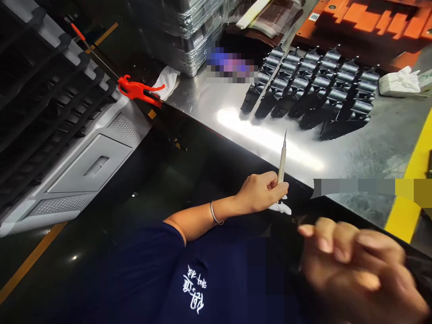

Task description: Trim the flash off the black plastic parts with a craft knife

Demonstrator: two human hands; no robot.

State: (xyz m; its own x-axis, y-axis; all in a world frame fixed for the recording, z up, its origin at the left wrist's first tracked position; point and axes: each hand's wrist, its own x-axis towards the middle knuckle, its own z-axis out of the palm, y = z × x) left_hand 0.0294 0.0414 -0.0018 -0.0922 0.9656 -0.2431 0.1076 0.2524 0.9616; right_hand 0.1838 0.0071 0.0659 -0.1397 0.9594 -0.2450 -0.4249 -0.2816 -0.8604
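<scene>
My left hand (258, 193), with a silver bangle on its wrist, is closed around a craft knife (281, 164). The knife has a pale handle and a thin, slightly curved pointed blade aimed upward, near the front edge of the metal table (216, 105). A bit of white material (281, 209) shows just below that hand. Close to the camera at lower right is my right hand (361, 265), blurred, its fingers curled inward. Something small and dark is at its fingertips, too blurred to name.
Rows of glossy black moulded parts (313, 83) lie on the table. Behind them stands an orange fixture (374, 22); white tissues (401, 82) sit at right. A red air blow gun (140, 90) hangs by the table's left corner, beside a grey crate (89, 164). Wrapped trays (189, 40) are stacked behind.
</scene>
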